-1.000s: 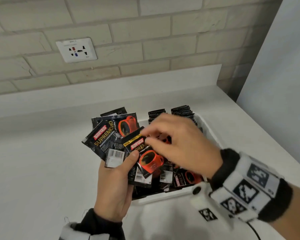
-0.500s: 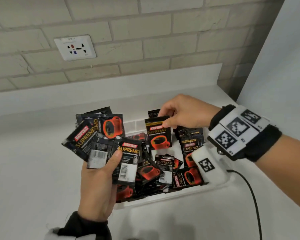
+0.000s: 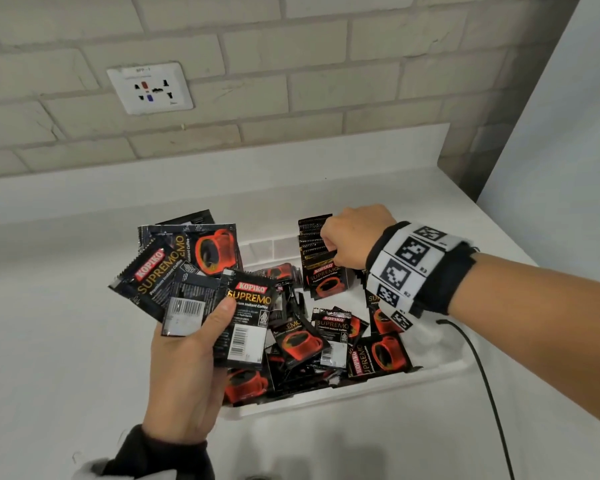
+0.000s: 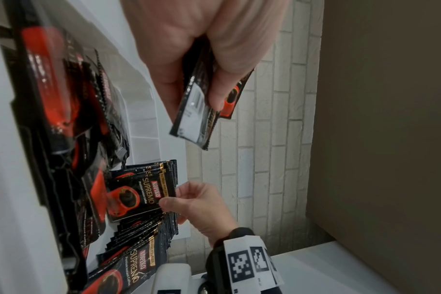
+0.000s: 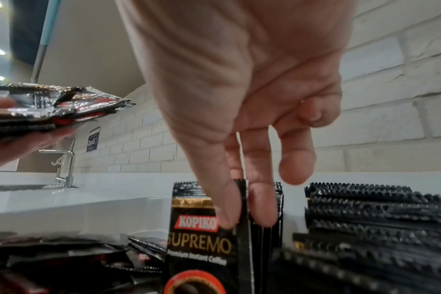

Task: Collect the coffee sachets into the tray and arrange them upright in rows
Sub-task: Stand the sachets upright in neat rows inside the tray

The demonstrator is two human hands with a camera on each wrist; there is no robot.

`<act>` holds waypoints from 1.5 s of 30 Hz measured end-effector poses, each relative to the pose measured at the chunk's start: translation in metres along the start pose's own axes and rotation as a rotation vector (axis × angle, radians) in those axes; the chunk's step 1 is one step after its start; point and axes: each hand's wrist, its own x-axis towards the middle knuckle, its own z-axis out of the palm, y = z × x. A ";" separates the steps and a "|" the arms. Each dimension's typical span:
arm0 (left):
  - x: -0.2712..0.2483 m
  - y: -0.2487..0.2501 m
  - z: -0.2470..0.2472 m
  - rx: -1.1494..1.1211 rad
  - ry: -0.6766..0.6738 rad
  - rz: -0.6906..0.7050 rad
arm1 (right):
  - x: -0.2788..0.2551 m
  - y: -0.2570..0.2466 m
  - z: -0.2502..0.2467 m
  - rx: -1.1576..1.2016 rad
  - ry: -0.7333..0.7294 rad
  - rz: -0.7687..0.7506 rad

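A white tray on the counter holds a loose heap of black-and-red coffee sachets. At its back stands an upright row of sachets, with a second row to the right of it. My right hand reaches down onto the first row. Its thumb and forefinger pinch the top edge of the front sachet. My left hand hovers over the tray's left end and grips a fan of several sachets, thumb on top. The right wrist hides part of the second row in the head view.
The tray sits near the counter's right end, by a grey side panel. A brick wall with a socket rises behind. A black cable trails from my right wrist over the counter. A tap stands far to the left.
My right hand took one sachet from the left hand's fan, carried it to the back of the tray and lowered it against the upright row. The left hand drifted left.
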 end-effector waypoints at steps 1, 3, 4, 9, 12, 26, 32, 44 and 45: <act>0.000 0.000 0.000 -0.001 0.000 -0.003 | 0.000 0.000 0.001 -0.028 -0.003 0.003; 0.000 -0.001 0.000 0.004 0.007 -0.010 | 0.000 0.000 0.001 -0.071 -0.009 0.002; 0.000 -0.002 0.001 0.006 0.008 -0.011 | 0.000 0.000 0.002 -0.087 -0.011 0.000; -0.002 -0.003 0.003 0.010 0.016 -0.019 | -0.006 0.002 -0.007 -0.082 0.018 0.007; -0.002 -0.003 0.006 0.010 0.001 -0.019 | -0.014 0.001 -0.019 0.012 0.121 -0.002; -0.006 -0.010 0.021 -0.069 -0.026 0.051 | -0.056 -0.046 0.001 1.501 -0.113 0.078; -0.003 -0.005 0.015 -0.110 0.017 0.047 | -0.059 -0.025 -0.013 1.645 -0.014 0.106; 0.000 0.001 0.006 -0.135 0.078 0.056 | -0.057 0.035 -0.052 1.196 0.239 0.074; 0.000 0.002 0.005 -0.135 0.077 0.053 | -0.057 0.037 -0.053 1.125 0.218 0.061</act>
